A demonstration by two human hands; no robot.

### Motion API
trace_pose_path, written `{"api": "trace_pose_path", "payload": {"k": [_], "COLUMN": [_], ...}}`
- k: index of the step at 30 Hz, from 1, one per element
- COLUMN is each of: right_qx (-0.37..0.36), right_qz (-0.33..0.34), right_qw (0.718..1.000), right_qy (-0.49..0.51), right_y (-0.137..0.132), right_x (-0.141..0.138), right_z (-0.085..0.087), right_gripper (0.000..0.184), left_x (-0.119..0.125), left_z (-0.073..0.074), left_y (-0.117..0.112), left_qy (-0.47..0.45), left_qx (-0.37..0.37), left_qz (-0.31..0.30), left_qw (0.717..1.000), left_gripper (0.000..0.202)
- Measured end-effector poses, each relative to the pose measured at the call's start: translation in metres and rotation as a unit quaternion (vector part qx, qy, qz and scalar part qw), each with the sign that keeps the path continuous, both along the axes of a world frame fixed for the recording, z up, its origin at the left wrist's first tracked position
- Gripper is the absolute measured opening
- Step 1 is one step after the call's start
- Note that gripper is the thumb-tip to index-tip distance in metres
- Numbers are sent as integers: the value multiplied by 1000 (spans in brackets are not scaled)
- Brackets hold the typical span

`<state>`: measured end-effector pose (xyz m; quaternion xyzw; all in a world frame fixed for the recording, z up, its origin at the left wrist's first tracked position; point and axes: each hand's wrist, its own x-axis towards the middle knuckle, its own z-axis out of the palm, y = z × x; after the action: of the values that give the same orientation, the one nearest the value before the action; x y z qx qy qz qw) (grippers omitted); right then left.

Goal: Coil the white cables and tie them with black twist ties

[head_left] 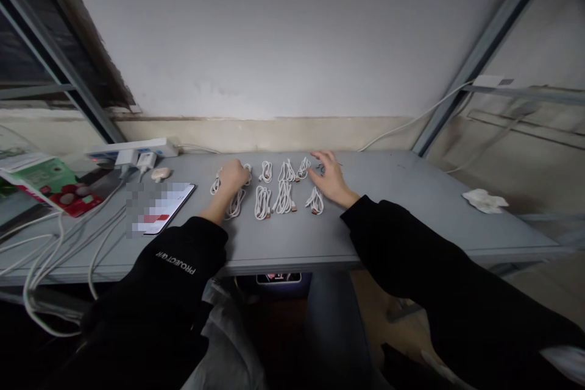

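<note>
A pale wall (292, 42) rises behind a grey desk (425, 195), with a slanting metal post at each side. At the far left, a green and red box (68, 177) sits at an angle, and white cords (27, 300) loop over the desk's front edge below it. Behind the box, a white power strip (159, 146) lies against the back with two chargers (146, 161) plugged in. Just beside them rests a small pale pink case (161, 174), and nearer the front lies a phone (176, 210), its lit screen partly masked by blocks.

Next comes the left hand (231, 178), its black sleeve (150, 280) printed with white lettering. Its fingers are curled down among the leftmost coiled white cables (235, 203); the back of the hand hides the tips, so I cannot tell whether they grip one. The coils lie on the desk in two rough rows, a back row and a front row, continuing rightward across the middle; several show orange-brown connector ends.

The right hand (329, 180) is at the right end of the rows, fingers spread and thumb apart, just beside the last back coil (304, 167). Another coil (315, 201) lies in front of it. Well apart, toward the desk's right end, is a crumpled white tissue (485, 201).
</note>
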<state>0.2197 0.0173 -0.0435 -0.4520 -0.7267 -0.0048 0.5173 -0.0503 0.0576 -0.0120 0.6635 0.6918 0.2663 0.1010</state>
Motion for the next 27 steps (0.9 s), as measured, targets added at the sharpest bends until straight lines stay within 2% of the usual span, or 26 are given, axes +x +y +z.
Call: {"api": "trace_pose_path", "payload": {"k": [4, 8, 10, 12, 14, 17, 21, 27], "right_qx": [-4, -7, -13, -20, -25, -28, -24, -19], "right_qz": [-9, -5, -3, -1, -5, -21, -31, -18], "right_qw": [1000, 1000, 1000, 1000, 1000, 999, 999, 1000], "right_qy": [5, 9, 9, 6, 0, -2, 5, 3], "right_y": [3, 6, 6, 5, 4, 4, 5, 4], "right_x": [2, 2, 1, 1, 1, 2, 3, 2], "right_z": [-2, -5, -6, -6, -5, -3, -2, -2], "right_gripper": [32, 31, 30, 30, 30, 29, 28, 26], "left_x": [7, 12, 16, 23, 29, 36, 37, 40], "left_z": [4, 5, 6, 8, 10, 11, 10, 9], "left_y": [-7, -9, -11, -13, -17, -23, -25, -26], "left_qy": [74, 102, 102, 104, 126, 185, 216, 244], "left_qx": [-22, 51, 90, 103, 86, 42, 1, 8], "left_qz": [30, 24, -16, -86, -145, -181, -192, -175], "left_qw": [997, 993, 991, 986, 978, 965, 957, 954], "left_gripper": [23, 34, 35, 32, 30, 27, 22, 21]}}
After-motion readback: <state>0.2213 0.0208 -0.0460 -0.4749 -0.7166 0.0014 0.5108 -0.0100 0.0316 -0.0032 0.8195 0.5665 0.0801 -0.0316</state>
